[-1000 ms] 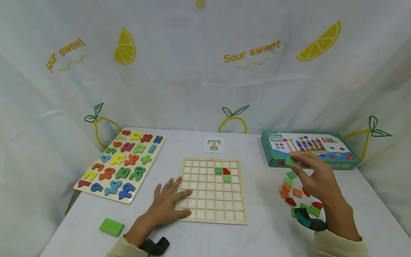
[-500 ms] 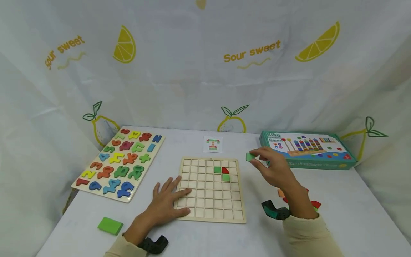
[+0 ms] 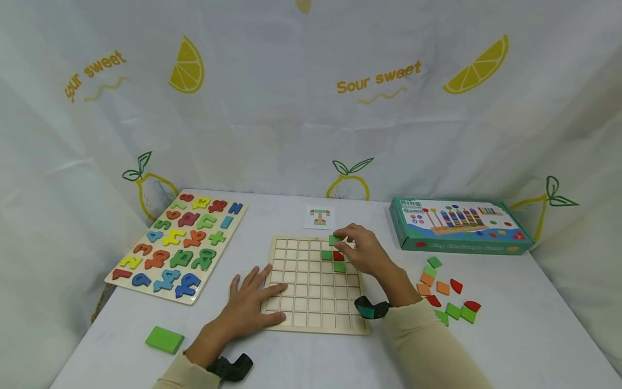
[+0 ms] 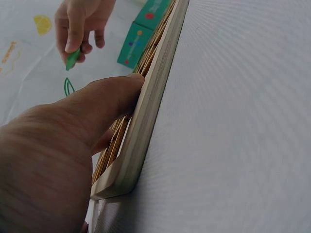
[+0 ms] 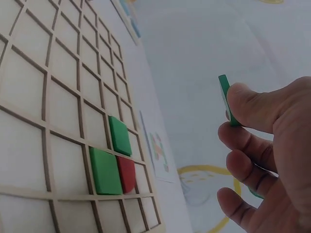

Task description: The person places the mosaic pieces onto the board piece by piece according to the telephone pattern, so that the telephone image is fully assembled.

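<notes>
My right hand (image 3: 364, 249) pinches a green square tile (image 3: 334, 240) between thumb and fingers, over the far edge of the wooden grid board (image 3: 320, 330). In the right wrist view that tile (image 5: 226, 99) is held on edge, apart from the board. Three pieces sit in the board's cells: a green tile (image 3: 327, 255), a red quarter-round piece (image 3: 338, 256) and another green tile (image 3: 339, 267). My left hand (image 3: 248, 305), fingers spread, rests on the board's left side. In the left wrist view its thumb (image 4: 114, 94) lies along the board's edge.
Loose green, orange and red pieces (image 3: 443, 288) lie to the right. A pattern card (image 3: 319, 218) lies behind the board. A green game box (image 3: 461, 246) stands back right. A number puzzle board (image 3: 167, 267) and a green block (image 3: 164, 340) are at the left.
My right hand has carried the green tile left, from above the loose pieces to the board's far edge. The left hand stays in place on the board.
</notes>
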Demonstrator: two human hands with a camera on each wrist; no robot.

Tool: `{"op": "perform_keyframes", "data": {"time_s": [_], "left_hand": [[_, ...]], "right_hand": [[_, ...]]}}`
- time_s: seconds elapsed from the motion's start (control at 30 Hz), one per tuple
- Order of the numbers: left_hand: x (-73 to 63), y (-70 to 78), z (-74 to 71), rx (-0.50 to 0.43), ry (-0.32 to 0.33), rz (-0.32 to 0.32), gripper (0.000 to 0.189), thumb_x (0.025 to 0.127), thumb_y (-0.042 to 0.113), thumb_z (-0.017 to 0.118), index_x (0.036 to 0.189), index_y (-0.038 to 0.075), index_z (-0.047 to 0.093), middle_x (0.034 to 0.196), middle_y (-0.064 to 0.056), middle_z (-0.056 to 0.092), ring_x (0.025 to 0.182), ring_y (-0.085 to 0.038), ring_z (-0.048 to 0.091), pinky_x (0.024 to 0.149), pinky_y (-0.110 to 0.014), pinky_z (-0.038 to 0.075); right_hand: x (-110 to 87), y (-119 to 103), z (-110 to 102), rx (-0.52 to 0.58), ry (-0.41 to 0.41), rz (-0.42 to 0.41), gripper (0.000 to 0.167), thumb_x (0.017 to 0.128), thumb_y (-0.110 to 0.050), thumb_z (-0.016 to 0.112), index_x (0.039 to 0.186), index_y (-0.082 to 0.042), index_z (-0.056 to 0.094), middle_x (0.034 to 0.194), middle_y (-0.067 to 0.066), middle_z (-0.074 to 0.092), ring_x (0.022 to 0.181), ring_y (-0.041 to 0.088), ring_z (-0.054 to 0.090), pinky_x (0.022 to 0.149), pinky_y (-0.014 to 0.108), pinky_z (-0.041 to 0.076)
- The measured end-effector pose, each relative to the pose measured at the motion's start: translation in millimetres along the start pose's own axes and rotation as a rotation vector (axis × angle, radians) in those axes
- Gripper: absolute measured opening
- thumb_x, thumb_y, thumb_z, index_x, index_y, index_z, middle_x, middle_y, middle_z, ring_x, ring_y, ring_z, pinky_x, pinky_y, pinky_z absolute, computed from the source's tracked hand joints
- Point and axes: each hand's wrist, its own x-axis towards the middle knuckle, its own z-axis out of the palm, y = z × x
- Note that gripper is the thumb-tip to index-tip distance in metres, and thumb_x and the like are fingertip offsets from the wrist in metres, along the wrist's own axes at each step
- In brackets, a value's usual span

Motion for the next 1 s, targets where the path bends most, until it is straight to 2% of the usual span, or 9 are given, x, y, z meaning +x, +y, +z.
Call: {"op": "perform_keyframes", "data": {"time_s": [0.23,0.53,0.7,1.0], "left_hand": [[0.1,2.2,-1.5,-0.011,-0.002,0.003,0.065,0.079,0.065,0.065,0.133,0.03,0.06,0.156,-0.01,0.025,0.142,-0.038,0.012,0.102,-0.069,-0.001],[0.2,2.8,-1.9,0.007,-0.006,0.0,0.064,0.079,0.066,0.064,0.133,0.03,0.061,0.156,-0.01,0.026,0.142,-0.039,0.014,0.101,-0.069,0.001],[-0.2,3.1,-2.9,0.002,0.001,0.009,0.064,0.079,0.065,0.064,0.133,0.03,0.061,0.156,-0.011,0.027,0.142,-0.04,0.015,0.101,-0.07,0.001],[0.3,1.6,-1.6,0.001,-0.006,-0.002,0.065,0.079,0.067,0.063,0.133,0.031,0.061,0.156,-0.01,0.026,0.142,-0.039,0.013,0.102,-0.069,0.0]], "right_hand": [[10.8,5.4,23.5,-0.002,-0.059,0.042,0.023,0.09,-0.01,0.068,0.112,0.0,0.068,0.103,0.007,0.063,0.092,0.027,0.056,0.078,0.042,0.047],[18.9,14.0,47.0,0.006,-0.144,0.142,0.019,0.091,-0.012,0.068,0.107,-0.002,0.07,0.101,0.006,0.064,0.092,0.025,0.055,0.079,0.04,0.046],[22.4,16.7,57.8,-0.054,-0.177,0.186,0.018,0.09,-0.015,0.07,0.105,-0.005,0.071,0.099,0.003,0.062,0.092,0.023,0.053,0.079,0.039,0.045],[20.5,15.5,62.6,-0.157,-0.215,0.233,0.026,0.092,-0.024,0.067,0.115,-0.012,0.07,0.106,0.003,0.055,0.097,0.023,0.049,0.081,0.042,0.042]]}}
